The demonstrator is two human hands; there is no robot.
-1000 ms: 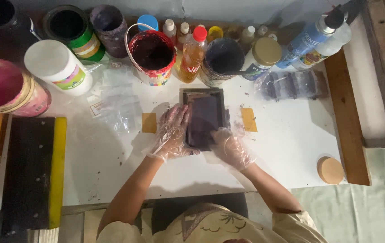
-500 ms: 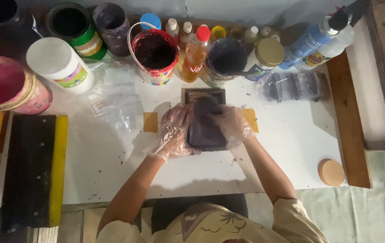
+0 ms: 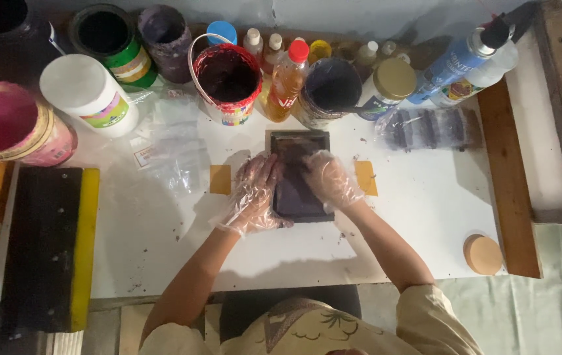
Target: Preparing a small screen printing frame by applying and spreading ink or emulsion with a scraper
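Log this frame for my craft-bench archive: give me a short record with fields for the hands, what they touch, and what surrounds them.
left hand: in a clear plastic glove, resting on the left side of the dark rectangular frame
right hand: gloved, on the frame's right side
frame: flat on the white table, between two yellow tape patches
behind frame: red-rimmed paint bucket, orange bottle with red cap, dark open jar
left edge: yellow-edged squeegee, pink tub
right: round wooden lid
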